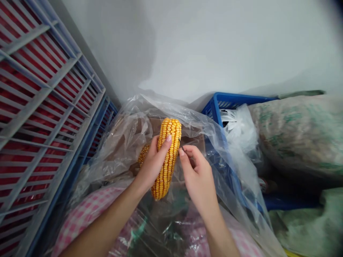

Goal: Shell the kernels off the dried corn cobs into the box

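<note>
Left hand [151, 166] grips corn cob [169, 153]; right hand [198, 176] grip half-open beside; plastic bag [128, 119], blue crate [235, 97] behind.

Left: stacked grey-blue lattice crates [40, 107] showing red inside. Centre: crumpled clear plastic sheet [134, 117] over pink checked cloth [88, 210]. Right: blue basket [222, 98] holding a white bag [238, 128], beside bulging woven sacks [300, 132].

This looks like a storeroom or sorting corner for farm produce, not a living space. Slatted plastic crates [45, 107] stand stacked on the left against a bare grey wall [214, 43]. A blue basket [214, 103] sits at the wall's foot, and full sacks [297, 132] lie piled beside it. Clear plastic sheeting [134, 117] is spread in the middle, and the goods are dried corn, with one corn cob [168, 157] showing.
</note>
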`<action>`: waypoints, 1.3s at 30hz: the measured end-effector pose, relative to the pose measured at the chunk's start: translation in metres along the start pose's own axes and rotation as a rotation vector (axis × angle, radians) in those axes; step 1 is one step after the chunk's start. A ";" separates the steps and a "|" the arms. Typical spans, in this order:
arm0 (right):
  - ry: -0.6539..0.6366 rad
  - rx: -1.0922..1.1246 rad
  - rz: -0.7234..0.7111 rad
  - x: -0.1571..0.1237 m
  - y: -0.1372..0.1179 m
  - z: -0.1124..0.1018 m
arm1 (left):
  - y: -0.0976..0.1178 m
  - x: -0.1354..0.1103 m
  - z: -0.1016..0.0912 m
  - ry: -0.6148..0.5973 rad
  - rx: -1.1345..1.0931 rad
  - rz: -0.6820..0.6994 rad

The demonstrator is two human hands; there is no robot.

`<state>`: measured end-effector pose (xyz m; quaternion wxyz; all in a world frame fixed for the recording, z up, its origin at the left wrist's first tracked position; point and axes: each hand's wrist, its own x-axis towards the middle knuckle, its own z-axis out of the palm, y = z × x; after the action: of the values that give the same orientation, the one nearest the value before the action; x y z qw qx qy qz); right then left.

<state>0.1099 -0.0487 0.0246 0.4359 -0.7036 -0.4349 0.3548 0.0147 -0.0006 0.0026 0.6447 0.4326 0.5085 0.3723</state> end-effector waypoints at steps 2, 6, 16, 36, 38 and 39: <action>-0.005 0.024 0.024 -0.002 0.000 -0.001 | 0.000 0.000 0.000 0.019 0.000 0.009; 0.037 -0.053 0.037 -0.005 -0.001 -0.002 | -0.002 0.002 0.001 0.056 -0.007 0.024; 0.103 -0.438 -0.045 -0.009 0.000 0.000 | -0.004 0.003 0.004 0.110 0.116 0.032; 0.175 -0.819 -0.173 -0.009 0.017 0.028 | -0.005 0.002 0.002 0.213 0.454 0.106; 0.162 -0.823 -0.176 -0.010 0.018 0.030 | -0.005 0.002 0.001 0.202 0.443 0.091; 0.157 -0.825 -0.179 -0.010 0.019 0.031 | -0.005 0.001 0.000 0.195 0.425 0.085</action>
<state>0.0846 -0.0528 -0.0033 0.1788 -0.8033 -0.5652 0.0574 0.0153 -0.0015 -0.0026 0.4707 0.5415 0.6168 0.3236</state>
